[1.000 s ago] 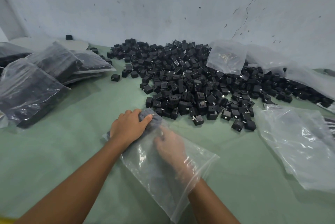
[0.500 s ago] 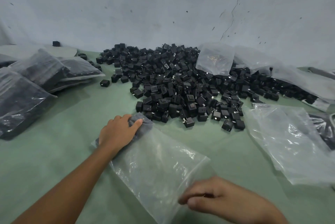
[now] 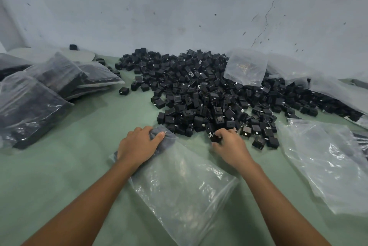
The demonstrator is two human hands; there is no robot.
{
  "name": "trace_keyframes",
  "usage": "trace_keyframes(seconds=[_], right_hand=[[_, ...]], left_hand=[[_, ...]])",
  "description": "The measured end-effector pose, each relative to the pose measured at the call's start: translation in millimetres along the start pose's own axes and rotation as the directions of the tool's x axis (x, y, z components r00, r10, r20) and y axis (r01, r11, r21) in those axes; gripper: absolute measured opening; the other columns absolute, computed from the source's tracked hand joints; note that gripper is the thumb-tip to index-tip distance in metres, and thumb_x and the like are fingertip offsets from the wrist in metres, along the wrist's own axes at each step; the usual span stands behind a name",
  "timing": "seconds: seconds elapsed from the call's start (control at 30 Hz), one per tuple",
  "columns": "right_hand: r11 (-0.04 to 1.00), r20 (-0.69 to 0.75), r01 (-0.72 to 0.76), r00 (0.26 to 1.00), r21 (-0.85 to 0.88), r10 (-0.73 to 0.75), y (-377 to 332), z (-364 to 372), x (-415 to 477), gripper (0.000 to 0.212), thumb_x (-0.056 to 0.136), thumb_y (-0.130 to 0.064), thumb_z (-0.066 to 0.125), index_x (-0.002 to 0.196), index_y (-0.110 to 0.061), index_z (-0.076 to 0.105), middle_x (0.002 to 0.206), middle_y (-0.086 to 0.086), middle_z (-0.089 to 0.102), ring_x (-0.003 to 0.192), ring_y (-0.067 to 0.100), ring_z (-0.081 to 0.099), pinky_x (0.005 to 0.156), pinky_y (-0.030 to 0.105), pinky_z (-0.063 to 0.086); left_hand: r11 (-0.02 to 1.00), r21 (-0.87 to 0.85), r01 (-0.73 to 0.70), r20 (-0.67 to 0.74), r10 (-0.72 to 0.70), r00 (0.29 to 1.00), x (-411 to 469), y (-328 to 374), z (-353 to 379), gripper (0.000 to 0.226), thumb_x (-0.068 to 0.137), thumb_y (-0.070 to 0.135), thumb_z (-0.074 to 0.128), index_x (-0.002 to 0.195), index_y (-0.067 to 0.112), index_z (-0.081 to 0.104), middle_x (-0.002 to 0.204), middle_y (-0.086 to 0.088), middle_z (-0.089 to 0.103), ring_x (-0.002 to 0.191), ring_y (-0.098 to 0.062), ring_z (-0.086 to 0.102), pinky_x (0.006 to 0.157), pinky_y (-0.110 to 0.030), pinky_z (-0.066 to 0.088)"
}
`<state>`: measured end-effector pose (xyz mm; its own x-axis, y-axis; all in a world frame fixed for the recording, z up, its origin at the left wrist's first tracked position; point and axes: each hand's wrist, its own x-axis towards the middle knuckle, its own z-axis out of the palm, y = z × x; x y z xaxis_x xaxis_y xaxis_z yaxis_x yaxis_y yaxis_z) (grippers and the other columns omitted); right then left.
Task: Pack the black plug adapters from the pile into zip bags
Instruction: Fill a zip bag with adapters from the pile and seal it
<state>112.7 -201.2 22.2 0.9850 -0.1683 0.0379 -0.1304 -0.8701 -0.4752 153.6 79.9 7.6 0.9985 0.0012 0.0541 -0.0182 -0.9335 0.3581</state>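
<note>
Table (image 3: pixel 79 166): a big green top. Everything lies on it.

Pile (image 3: pixel 199 90): a very big heap of black plug adapters at the back, by the wall. Most of the job is still waiting here.

Full bags (image 3: pixel 29 104): a few zip bags on the left, well apart from the pile. They look dark and stuffed with adapters, so this part looks done.

Empty bags (image 3: pixel 328 166): clear, flat bags on the right, ready to be filled. One more clear bag (image 3: pixel 246 68) rests on top of the pile.

Zip bag (image 3: pixel 179 186): the bag being filled now. It lies flat in front, between the two arms, with its far end just beside the pile. It looks almost empty. Something dark shows through it under the left hand, but I cannot tell what.

Left hand (image 3: pixel 137 146): its fingers are curled tight on the far end of the zip bag and hold it down.

Right hand (image 3: pixel 231 146): its fingers are curled round one adapter at the near edge of the pile.

Plug adapter (image 3: pixel 215 138): small and black, held in the right hand, not in the zip bag yet.

Left to do: lots. I think many more bags are needed.
</note>
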Motion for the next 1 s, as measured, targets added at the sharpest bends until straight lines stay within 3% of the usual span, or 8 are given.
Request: trace_keyframes(seconds=[0.3, 0.37, 0.43, 0.53, 0.63, 0.7, 0.87, 1.0], right_hand=[[0.995, -0.089, -0.053, 0.994, 0.081, 0.060, 12, 14, 7, 0.024, 0.093, -0.035, 0.065, 0.102, -0.029, 0.044, 0.091, -0.009, 0.057, 0.075, 0.001, 0.051, 0.056, 0.019, 0.034], [0.965, -0.018, -0.103, 0.994, 0.241, 0.110, 15, 3, -1, 0.022, 0.095, -0.041, 0.059, 0.112, -0.032, 0.047, 0.095, -0.009, 0.062, 0.079, 0.006, 0.059, 0.062, 0.025, 0.047], [0.843, 0.042, -0.180, 0.982, 0.507, 0.184, 18, -10, -17, 0.022, 0.099, -0.040, 0.050, 0.120, -0.033, 0.053, 0.093, 0.000, 0.069, 0.079, 0.017, 0.067, 0.070, 0.038, 0.059], [0.567, 0.122, -0.244, 0.962, 0.787, 0.245, 28, -28, -55, 0.025, 0.105, -0.026, 0.040, 0.118, -0.023, 0.062, 0.078, 0.015, 0.073, 0.064, 0.022, 0.066, 0.058, 0.034, 0.057], [0.402, 0.178, -0.275, 0.948, 0.873, 0.262, 40, -39, -105, 0.025, 0.106, -0.023, 0.042, 0.114, -0.014, 0.064, 0.082, 0.020, 0.072, 0.063, 0.022, 0.064, 0.056, 0.029, 0.055], [0.334, 0.215, -0.302, 0.938, 0.893, 0.271, 43, -38, -136, 0.022, 0.104, -0.020, 0.047, 0.112, -0.010, 0.065, 0.085, 0.022, 0.072, 0.060, 0.021, 0.061, 0.053, 0.027, 0.054], [0.231, 0.337, -0.369, 0.927, 0.900, 0.167, 26, -29, -184, 0.014, 0.093, 0.006, 0.057, 0.106, 0.002, 0.058, 0.067, 0.027, 0.059, 0.044, 0.025, 0.053, 0.039, 0.024, 0.045], [0.292, 0.385, -0.376, 0.923, 0.879, 0.029, 7, -10, -191, 0.022, 0.089, 0.011, 0.060, 0.106, -0.001, 0.067, 0.087, 0.025, 0.068, 0.066, 0.031, 0.065, 0.059, 0.035, 0.056]], left_hand=[[1.000, 0.003, -0.003, 0.011, 0.003, 1.000, 0, -1, -1, 0.064, 0.091, 0.078, 0.026, 0.125, 0.032, 0.055, 0.118, -0.001, 0.061, 0.108, -0.025, 0.056, 0.084, -0.041, 0.047], [1.000, 0.013, -0.004, 0.016, 0.003, 1.000, 0, -1, -1, 0.064, 0.091, 0.078, 0.025, 0.125, 0.033, 0.055, 0.117, 0.000, 0.061, 0.108, -0.025, 0.056, 0.085, -0.042, 0.048], [1.000, 0.018, -0.002, 0.022, 0.001, 1.000, 0, -3, -2, 0.067, 0.089, 0.081, 0.023, 0.122, 0.034, 0.056, 0.115, 0.001, 0.062, 0.106, -0.024, 0.057, 0.086, -0.042, 0.049], [0.994, -0.073, 0.081, 0.099, -0.073, 0.992, 5, -5, -7, 0.078, 0.080, 0.090, 0.013, 0.111, 0.036, 0.060, 0.113, 0.008, 0.065, 0.104, -0.023, 0.059, 0.090, -0.043, 0.049], [0.920, -0.331, 0.210, 0.228, -0.138, 0.964, 14, -5, -14, 0.081, 0.086, 0.087, 0.019, 0.125, 0.031, 0.062, 0.130, 0.003, 0.062, 0.119, -0.025, 0.056, 0.103, -0.044, 0.041], [0.856, -0.458, 0.241, 0.236, -0.144, 0.961, 15, -5, -20, 0.064, 0.097, 0.068, 0.037, 0.128, 0.018, 0.063, 0.120, 0.001, 0.064, 0.107, -0.022, 0.059, 0.094, -0.039, 0.045], [0.889, -0.425, -0.169, -0.309, 0.033, 0.950, -36, 29, -56, 0.015, 0.098, 0.029, 0.057, 0.109, 0.026, 0.067, 0.104, 0.007, 0.069, 0.091, -0.009, 0.062, 0.082, -0.031, 0.052], [0.770, -0.529, -0.357, -0.091, 0.367, 0.926, -150, 67, -58, 0.023, 0.083, 0.060, 0.061, 0.100, 0.045, 0.061, 0.094, 0.023, 0.060, 0.082, 0.002, 0.058, 0.068, -0.010, 0.043]])
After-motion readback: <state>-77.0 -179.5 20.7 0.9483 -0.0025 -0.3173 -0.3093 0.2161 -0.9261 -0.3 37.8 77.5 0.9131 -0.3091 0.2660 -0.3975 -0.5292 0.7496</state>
